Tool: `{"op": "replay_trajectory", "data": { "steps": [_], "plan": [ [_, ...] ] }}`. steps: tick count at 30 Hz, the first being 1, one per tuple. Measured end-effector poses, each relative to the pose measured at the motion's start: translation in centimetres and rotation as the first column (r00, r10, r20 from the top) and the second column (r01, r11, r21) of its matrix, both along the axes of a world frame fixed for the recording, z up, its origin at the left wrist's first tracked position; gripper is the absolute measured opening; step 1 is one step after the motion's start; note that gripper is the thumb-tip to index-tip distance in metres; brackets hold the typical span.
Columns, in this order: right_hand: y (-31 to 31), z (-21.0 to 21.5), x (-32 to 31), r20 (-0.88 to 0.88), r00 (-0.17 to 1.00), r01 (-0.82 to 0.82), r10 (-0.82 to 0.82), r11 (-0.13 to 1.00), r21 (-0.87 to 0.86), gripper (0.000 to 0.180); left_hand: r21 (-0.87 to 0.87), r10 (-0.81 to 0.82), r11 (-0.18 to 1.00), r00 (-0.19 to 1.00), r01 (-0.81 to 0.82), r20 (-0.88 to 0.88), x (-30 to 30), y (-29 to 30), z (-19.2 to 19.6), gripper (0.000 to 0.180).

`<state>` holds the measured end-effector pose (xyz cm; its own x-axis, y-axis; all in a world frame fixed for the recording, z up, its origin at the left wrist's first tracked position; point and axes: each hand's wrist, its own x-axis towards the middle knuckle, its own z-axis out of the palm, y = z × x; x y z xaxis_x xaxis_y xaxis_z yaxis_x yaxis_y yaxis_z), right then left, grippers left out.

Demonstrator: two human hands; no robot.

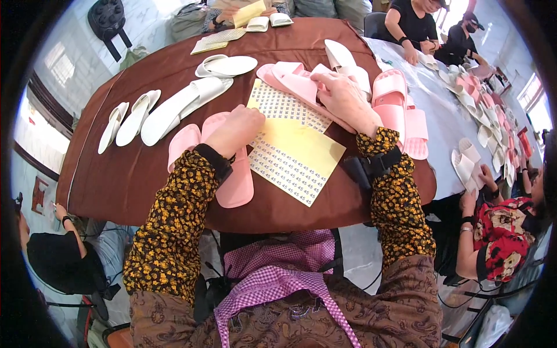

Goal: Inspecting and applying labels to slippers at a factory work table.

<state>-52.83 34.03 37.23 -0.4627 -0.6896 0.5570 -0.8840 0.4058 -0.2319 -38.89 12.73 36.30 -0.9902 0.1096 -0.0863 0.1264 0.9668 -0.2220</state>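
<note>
My left hand (pixel 237 131) is closed, its fingertips drawn together at the left edge of the sticker sheets; whatever they pinch is too small to make out. Under its wrist lies a pair of pink slippers (pixel 237 184). My right hand (pixel 347 103) grips a pink slipper (pixel 296 84) that lies slanted across the upper sheet, fingers bent at its strap side. Beneath both hands are a sheet of small printed labels (pixel 284 107) and a second yellow-backed label sheet (pixel 293 171), overlapping. Right of my right hand rests another pair of pink slippers (pixel 390 95).
White slippers (pixel 184 107) line the left of the brown-covered table (pixel 116 191), with more white slippers (pixel 342 58) behind my right hand. Across the table a person holds a yellow sheet (pixel 249 13). At right, people work beside a pale table (pixel 438 139) heaped with slippers (pixel 487 116).
</note>
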Motion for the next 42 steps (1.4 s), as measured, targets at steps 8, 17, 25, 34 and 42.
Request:
{"op": "replay_trajectory", "data": {
  "steps": [8,17,25,34,42],
  "plan": [
    [-0.2,-0.3,-0.2,-0.030,1.000,0.007,-0.007,1.000,0.009,0.031,0.069,-0.105,0.990,0.972,0.122,-0.210,-1.2,-0.4,-1.5,0.011],
    [-0.2,0.0,0.1,-0.010,1.000,0.004,-0.004,1.000,-0.001,0.032,0.161,-0.294,0.909,0.866,0.384,-0.406,-2.7,2.4,-4.2,0.018],
    [0.0,0.1,0.1,0.003,1.000,-0.028,0.028,1.000,-0.005,0.031,0.133,-0.273,0.932,0.897,0.336,-0.348,-3.4,2.4,-3.9,0.012],
    [0.3,0.0,0.4,0.011,1.000,0.007,-0.007,1.000,-0.012,0.030,0.141,0.038,0.988,0.780,0.065,-0.625,-2.1,-0.7,0.2,0.005],
    [0.4,0.2,1.1,-0.002,0.999,0.046,-0.046,0.998,-0.049,0.026,-0.097,0.049,0.985,0.765,-0.144,-0.642,1.2,1.5,2.7,0.005]
  ]
}}
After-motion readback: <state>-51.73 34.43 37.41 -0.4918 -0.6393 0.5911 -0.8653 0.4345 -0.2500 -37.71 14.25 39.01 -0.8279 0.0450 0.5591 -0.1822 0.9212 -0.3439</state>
